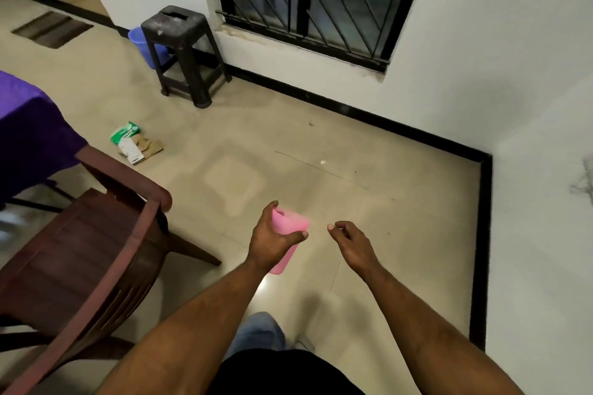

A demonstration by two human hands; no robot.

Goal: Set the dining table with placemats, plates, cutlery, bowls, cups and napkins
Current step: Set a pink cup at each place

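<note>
1. Pink plastic sits in my left hand: a tall pink cup, tilted, its open mouth past my thumb and its base poking out below my palm. My fingers are wrapped round its body and my thumb presses across the near side
2. Just to the right of those fingers, apart from the cup, my right hand carries nothing; its fingers hang loosely curled, thumb tip close to the forefinger
3. Beneath both hands there is only tiled floor, so the cup is in the air, not set down anywhere
4. Out to the left of my left fingers stands a dark wooden chair, and beyond it the corner of the table under a purple cloth. No place setting shows on that corner
5. Farther off, ahead of my fingers, lie a green-and-white packet on the floor, a black stool and a blue bucket behind it
6. I judge this to be the cups step, mid-carry. The next move calls for turning left towards the table, righting the cup so it stands mouth up, and lowering it onto the cloth without catching the chair's arm
</note>
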